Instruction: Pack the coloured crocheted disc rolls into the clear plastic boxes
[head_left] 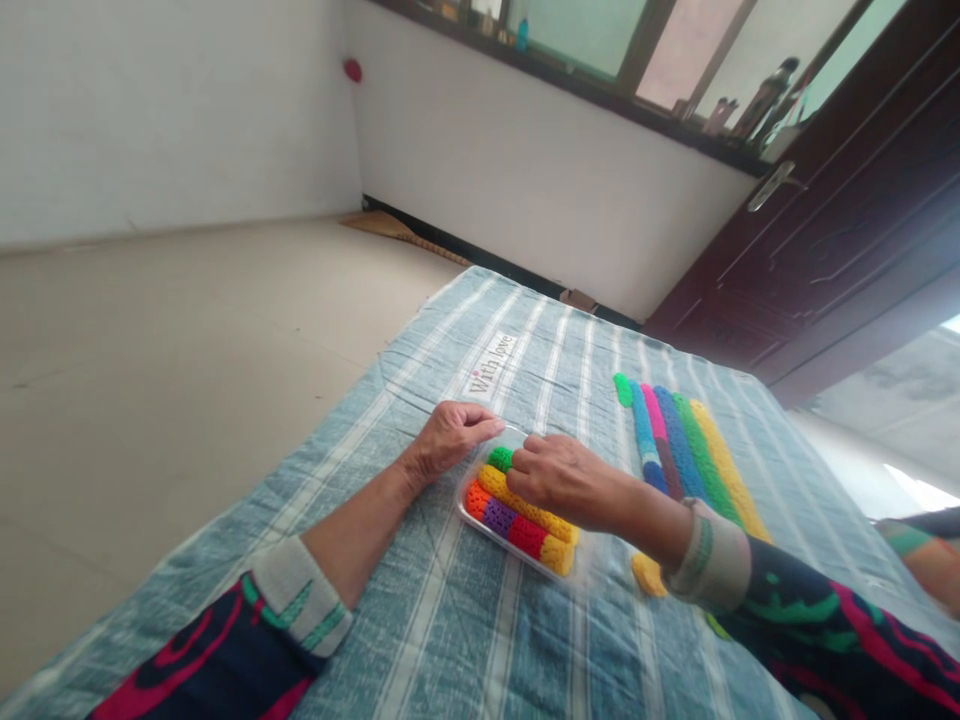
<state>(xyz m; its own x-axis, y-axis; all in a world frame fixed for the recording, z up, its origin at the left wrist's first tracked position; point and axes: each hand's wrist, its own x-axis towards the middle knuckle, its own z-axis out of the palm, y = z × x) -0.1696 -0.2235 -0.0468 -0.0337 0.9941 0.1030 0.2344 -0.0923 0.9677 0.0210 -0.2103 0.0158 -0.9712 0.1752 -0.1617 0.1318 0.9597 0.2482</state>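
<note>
A clear plastic container (pixel 463 500) lies on the bed-like surface, its rim tilted in view. Inside are crocheted rolls: a multicoloured roll (pixel 498 518) in orange, purple, red and yellow, a yellow roll (pixel 493 482) beside it, and a green roll (pixel 500 459) at the far side. My left hand (pixel 455 440) pinches the container's far left corner between thumb and fingers. Over the container, my right hand (pixel 561 482) has its fingers curled down at the green roll, covering most of it.
Several long crocheted strips (pixel 681 450) lie side by side on the striped cloth (pixel 420 610) to the right. A yellow piece (pixel 649 575) shows near my right sleeve. Beyond stand a white wall (pixel 517 180), a windowsill with bottles and a dark door (pixel 817 210).
</note>
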